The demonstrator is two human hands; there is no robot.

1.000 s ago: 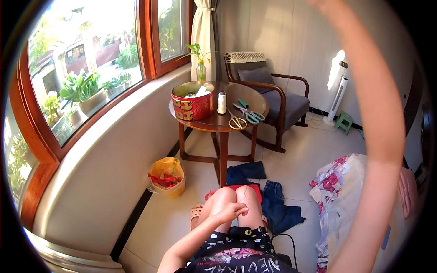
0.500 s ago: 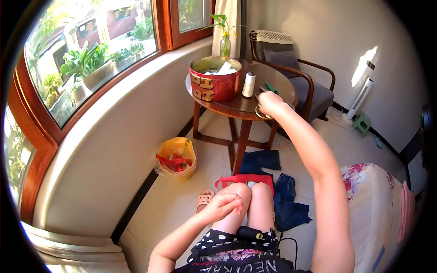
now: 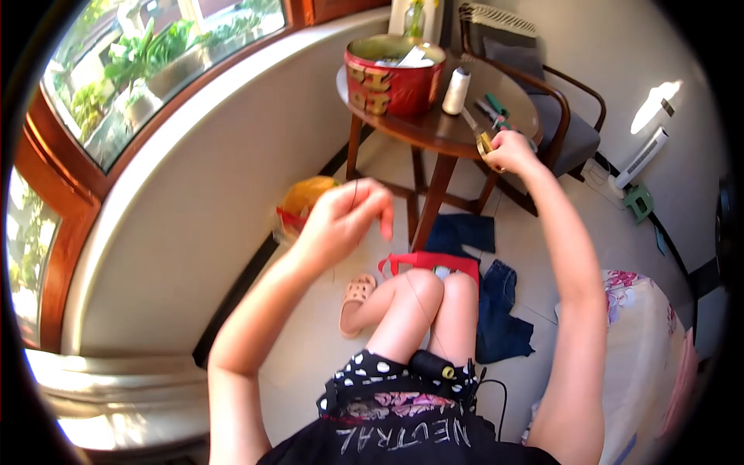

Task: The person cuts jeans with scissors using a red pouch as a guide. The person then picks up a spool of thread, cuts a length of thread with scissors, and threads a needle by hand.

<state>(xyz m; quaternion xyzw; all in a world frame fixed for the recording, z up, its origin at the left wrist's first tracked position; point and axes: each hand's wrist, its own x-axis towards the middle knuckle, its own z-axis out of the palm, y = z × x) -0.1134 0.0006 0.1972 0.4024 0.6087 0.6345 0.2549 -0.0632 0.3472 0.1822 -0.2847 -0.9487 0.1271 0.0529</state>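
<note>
My right hand (image 3: 513,152) is at the near edge of the round table, its fingers closed on the gold handles of a pair of scissors (image 3: 483,141); the blades point toward the white thread spool (image 3: 456,91). My left hand (image 3: 350,220) is raised to the left of my knees, its fingers pinched on a thin dark thread. Part of this thread (image 3: 416,293) shows across my knee. On my lap lies a black thread spool (image 3: 431,365). Beside the scissors on the table is a green-handled tool (image 3: 494,106), partly hidden.
A red tin (image 3: 394,87) stands on the round table (image 3: 426,136). Below are dark jeans (image 3: 496,318), a red bag (image 3: 422,262) and a yellow bin (image 3: 304,194). An armchair (image 3: 570,139) is behind the table. A floral-covered surface (image 3: 620,356) is at the right.
My left hand has risen from above my knees, moving up and left with the thread. My right hand remains by the table edge with the scissors, now seen more plainly. The view has tilted down.
</note>
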